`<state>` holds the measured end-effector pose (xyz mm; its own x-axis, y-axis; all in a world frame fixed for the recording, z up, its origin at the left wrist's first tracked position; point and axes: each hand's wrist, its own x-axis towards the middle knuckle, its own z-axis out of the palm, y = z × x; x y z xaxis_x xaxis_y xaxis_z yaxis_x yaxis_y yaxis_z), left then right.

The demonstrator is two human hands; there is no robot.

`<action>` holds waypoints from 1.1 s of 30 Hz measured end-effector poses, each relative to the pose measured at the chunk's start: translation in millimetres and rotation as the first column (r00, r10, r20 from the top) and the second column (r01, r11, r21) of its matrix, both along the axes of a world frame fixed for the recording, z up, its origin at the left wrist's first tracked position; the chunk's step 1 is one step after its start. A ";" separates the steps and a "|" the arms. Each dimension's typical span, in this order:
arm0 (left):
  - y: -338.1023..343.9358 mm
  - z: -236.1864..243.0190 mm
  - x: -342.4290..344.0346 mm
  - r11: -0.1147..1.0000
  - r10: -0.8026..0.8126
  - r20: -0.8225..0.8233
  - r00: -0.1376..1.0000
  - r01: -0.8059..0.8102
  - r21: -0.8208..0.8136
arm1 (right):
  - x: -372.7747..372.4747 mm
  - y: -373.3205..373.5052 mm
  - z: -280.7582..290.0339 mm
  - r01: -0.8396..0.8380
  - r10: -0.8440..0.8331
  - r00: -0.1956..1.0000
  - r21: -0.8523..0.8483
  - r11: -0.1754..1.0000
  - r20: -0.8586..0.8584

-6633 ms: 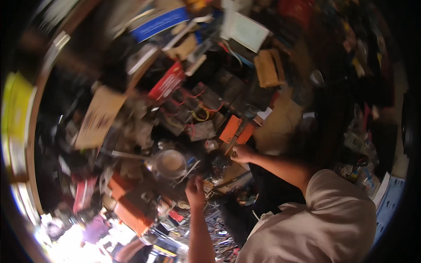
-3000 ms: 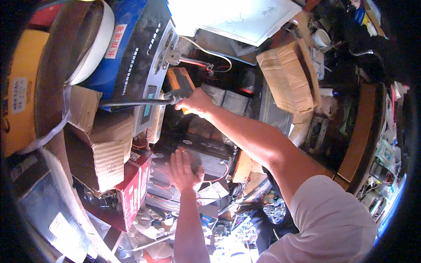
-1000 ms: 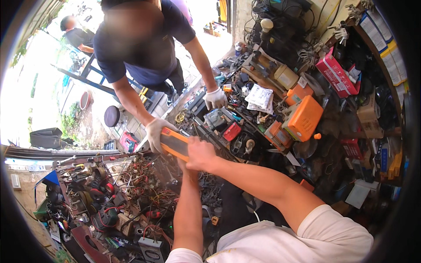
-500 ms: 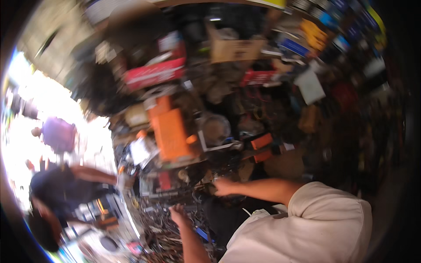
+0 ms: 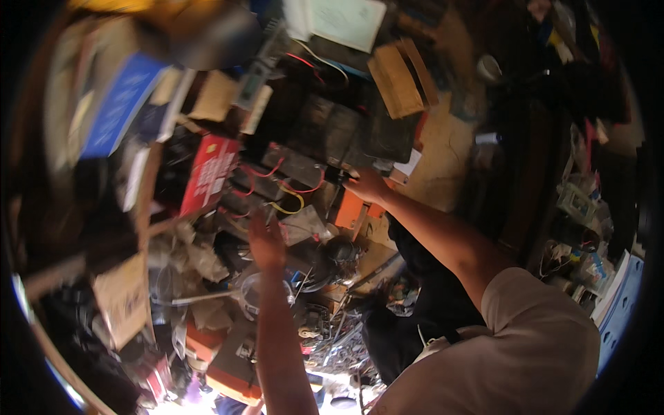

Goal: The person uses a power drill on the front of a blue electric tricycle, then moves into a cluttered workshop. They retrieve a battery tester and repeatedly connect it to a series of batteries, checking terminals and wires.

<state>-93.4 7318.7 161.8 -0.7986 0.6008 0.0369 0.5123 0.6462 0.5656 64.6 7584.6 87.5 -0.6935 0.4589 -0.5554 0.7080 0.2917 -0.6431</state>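
Observation:
My right hand (image 5: 365, 183) is closed at a small dark object I cannot make out, just above an orange object (image 5: 351, 207). My left hand (image 5: 265, 238), blurred, is held with fingers apart below dark block batteries (image 5: 294, 164) linked by red and yellow wires (image 5: 290, 207). A red printed box (image 5: 207, 173) stands left of my left hand, and a pale flat sheet (image 5: 310, 223) lies beside it.
A blue panel (image 5: 117, 104) and cardboard pieces (image 5: 121, 297) crowd the left. An open brown carton (image 5: 398, 79) sits at the back. Metal clutter (image 5: 332, 346) spreads below, beside my dark-clad legs. Bagged items (image 5: 581, 214) line the right.
My view has swung from the gloved co-worker at the doorway to the battery shelf. The orange-and-black tool is out of my hands, which now reach among the wired batteries.

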 end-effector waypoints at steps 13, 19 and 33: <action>87.5 -126.0 -116.8 0.880 -0.386 -0.307 0.870 0.247 -0.406 | -220.3 72.3 -120.1 0.244 -0.291 0.910 -0.187 0.951 -0.294; 92.7 -121.7 -116.9 0.844 -0.422 -0.213 0.881 0.296 -0.447 | -330.8 59.9 -181.8 0.070 -0.126 0.945 -0.193 0.979 -0.301; 76.8 -122.9 -123.7 0.805 -0.465 -0.144 0.873 0.350 -0.479 | -466.7 34.8 -264.2 0.319 -0.456 0.762 -0.347 0.882 -0.459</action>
<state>-217.1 7395.6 39.0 -0.4747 0.8688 -0.1411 0.8653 0.4900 0.1061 -402.0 7619.4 -176.7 -0.6949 0.6558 -0.2952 0.2709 -0.1416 -0.9521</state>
